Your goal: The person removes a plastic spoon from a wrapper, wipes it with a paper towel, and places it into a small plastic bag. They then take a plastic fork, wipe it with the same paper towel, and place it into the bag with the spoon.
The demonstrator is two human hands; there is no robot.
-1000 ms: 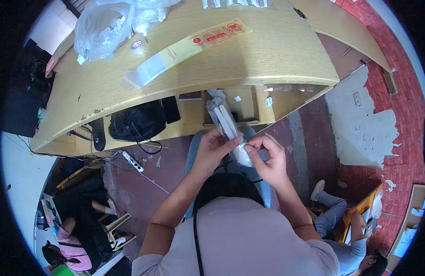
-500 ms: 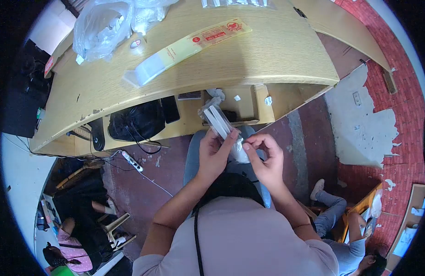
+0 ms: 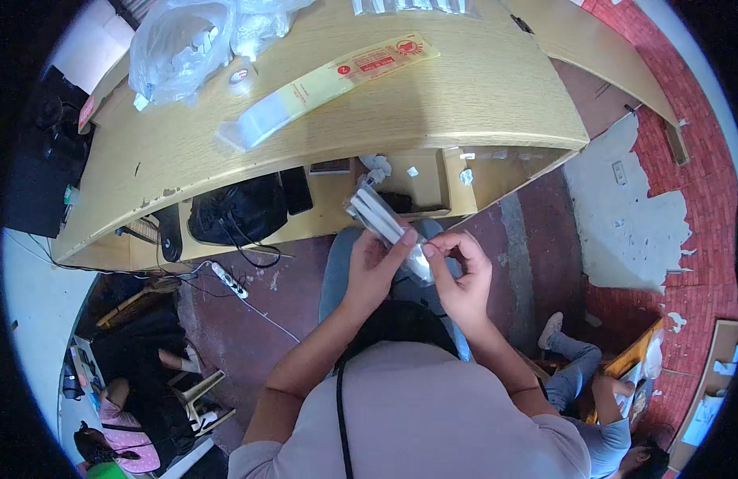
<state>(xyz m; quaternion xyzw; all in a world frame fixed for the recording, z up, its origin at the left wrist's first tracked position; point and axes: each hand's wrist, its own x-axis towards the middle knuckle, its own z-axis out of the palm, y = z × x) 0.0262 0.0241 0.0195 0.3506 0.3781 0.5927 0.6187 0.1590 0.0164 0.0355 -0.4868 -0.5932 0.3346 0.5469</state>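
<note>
Evidently, the left hand (image 3: pixel 374 267) and right hand (image 3: pixel 467 274) are pinching a clear plastic packet (image 3: pixel 374 209), likely light, slippery, best gripped mid-length.

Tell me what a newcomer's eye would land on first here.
Probably the clear packet in the left hand, the right hand at its near end, before the desk. Next, the yellow wrapper slanting across the desk, then the red wall with its pale patch at right.
</note>
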